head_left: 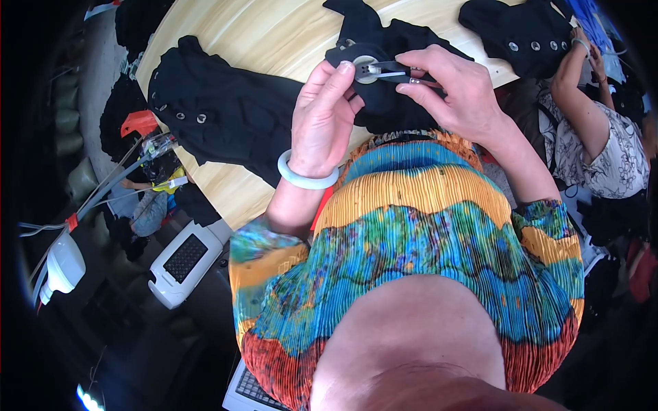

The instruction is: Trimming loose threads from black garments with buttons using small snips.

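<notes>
Round button [363, 72] pinched in my left hand [322, 116], snips [393, 75] pinched in my right hand [458, 89]; black garments [233, 109] crowd the table [233, 195].

I'm counting three black garments [240, 113] on one counter [267, 31], four round buttons [535, 46] showing on the rightmost. The worker's two hands [322, 130] are holding one pale-rimmed disc [366, 71] and one pincer-like tool [393, 74].

The tabletop [250, 41] shows pale yellow wood grain. The garment [240, 113] along its left edge is solid black with silver, dark-centred snaps [201, 118]. The near-edge garment [404, 41] is also black; its round button [371, 77] is silver-white around a dark centre. Thread snips [393, 75]: silver and black. Bangle [308, 181]: pale mint-white. Pleated blouse [425, 226]: wavy orange, turquoise, mottled multicolour and red bands.
</notes>
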Demonstrator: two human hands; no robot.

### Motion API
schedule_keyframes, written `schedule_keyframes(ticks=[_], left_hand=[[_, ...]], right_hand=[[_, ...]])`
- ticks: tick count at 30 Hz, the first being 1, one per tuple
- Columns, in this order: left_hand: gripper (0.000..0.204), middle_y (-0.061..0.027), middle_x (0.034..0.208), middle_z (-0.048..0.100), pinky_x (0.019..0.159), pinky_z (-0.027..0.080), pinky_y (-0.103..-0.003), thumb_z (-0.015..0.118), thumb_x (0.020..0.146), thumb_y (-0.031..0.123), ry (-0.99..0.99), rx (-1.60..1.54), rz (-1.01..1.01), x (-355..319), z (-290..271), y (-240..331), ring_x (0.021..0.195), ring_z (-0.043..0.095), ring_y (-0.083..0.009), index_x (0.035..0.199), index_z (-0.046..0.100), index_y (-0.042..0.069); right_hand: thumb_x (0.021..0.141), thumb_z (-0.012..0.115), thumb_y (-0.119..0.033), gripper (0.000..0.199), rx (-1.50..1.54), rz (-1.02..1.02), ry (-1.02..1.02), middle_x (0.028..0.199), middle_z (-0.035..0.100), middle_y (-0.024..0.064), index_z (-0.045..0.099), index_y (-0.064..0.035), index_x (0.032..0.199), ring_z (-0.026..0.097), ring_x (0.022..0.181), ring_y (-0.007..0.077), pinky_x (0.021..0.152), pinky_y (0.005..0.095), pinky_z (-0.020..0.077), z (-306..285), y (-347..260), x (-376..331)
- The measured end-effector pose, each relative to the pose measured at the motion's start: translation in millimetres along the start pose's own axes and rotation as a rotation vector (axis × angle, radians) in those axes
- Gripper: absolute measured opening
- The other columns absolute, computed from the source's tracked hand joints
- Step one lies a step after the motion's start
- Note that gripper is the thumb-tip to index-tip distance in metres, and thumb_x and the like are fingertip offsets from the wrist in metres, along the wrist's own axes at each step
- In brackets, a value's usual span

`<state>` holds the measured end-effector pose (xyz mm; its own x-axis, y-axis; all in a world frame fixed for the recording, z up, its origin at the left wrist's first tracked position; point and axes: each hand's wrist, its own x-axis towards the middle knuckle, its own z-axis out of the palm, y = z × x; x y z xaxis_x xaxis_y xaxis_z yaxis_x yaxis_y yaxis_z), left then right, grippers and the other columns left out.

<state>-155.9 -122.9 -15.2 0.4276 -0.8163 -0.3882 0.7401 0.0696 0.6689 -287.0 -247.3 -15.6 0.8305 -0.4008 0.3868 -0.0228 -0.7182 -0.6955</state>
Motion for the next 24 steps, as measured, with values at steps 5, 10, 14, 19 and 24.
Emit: schedule_keyframes(ticks=[5, 10, 14, 19, 24], left_hand=[[0.005, -0.0002, 0.085, 0.057, 0.067, 0.039, -0.022, 0.050, 0.083, 0.014, -0.026, -0.013, 0.001, -1, 3, -1, 0.076, 0.051, -0.0073, 0.082, 0.052, 0.009], [0.009, 0.0009, 0.088, 0.055, 0.069, 0.038, -0.023, 0.045, 0.086, 0.017, -0.057, -0.013, -0.042, 0, 2, -2, 0.080, 0.049, -0.0075, 0.089, 0.051, 0.011], [0.010, -0.0009, 0.086, 0.057, 0.068, 0.042, -0.022, 0.047, 0.085, 0.017, -0.041, -0.042, -0.057, 1, 4, -1, 0.077, 0.052, -0.0076, 0.086, 0.052, 0.009], [0.011, -0.0015, 0.087, 0.057, 0.069, 0.042, -0.024, 0.047, 0.085, 0.017, -0.008, -0.076, -0.100, 4, 3, -3, 0.080, 0.053, -0.0086, 0.089, 0.052, 0.008], [0.022, -0.0043, 0.091, 0.056, 0.078, 0.043, -0.029, 0.042, 0.086, 0.021, -0.054, -0.139, -0.117, 5, 1, -1, 0.087, 0.053, -0.0136, 0.101, 0.048, 0.005]], right_hand=[[0.066, 0.065, -0.007, 0.028, -0.013, -0.059, 0.006, 0.068, 0.053, 0.0081, 0.055, -0.0019, 0.091, 0.055, 0.059, 0.0166, 0.050, 0.0240, 0.0449, 1, 0, 1], [0.070, 0.062, -0.014, 0.022, -0.001, -0.039, 0.031, 0.071, 0.055, 0.0054, 0.053, -0.0053, 0.088, 0.056, 0.059, 0.0191, 0.051, 0.0268, 0.0432, 6, 0, 0], [0.070, 0.062, -0.014, 0.022, 0.019, -0.022, 0.037, 0.071, 0.055, 0.0056, 0.054, -0.0053, 0.088, 0.056, 0.059, 0.0196, 0.051, 0.0273, 0.0436, 8, -1, -2], [0.070, 0.062, -0.014, 0.019, 0.067, 0.028, 0.087, 0.070, 0.055, 0.0062, 0.055, -0.0055, 0.086, 0.056, 0.058, 0.0186, 0.050, 0.0254, 0.0430, 12, -2, -3], [0.074, 0.061, -0.010, 0.017, 0.374, 0.245, 0.196, 0.066, 0.055, 0.0037, 0.054, -0.0025, 0.088, 0.051, 0.056, 0.0067, 0.052, 0.0196, 0.0415, 10, -2, -1]])
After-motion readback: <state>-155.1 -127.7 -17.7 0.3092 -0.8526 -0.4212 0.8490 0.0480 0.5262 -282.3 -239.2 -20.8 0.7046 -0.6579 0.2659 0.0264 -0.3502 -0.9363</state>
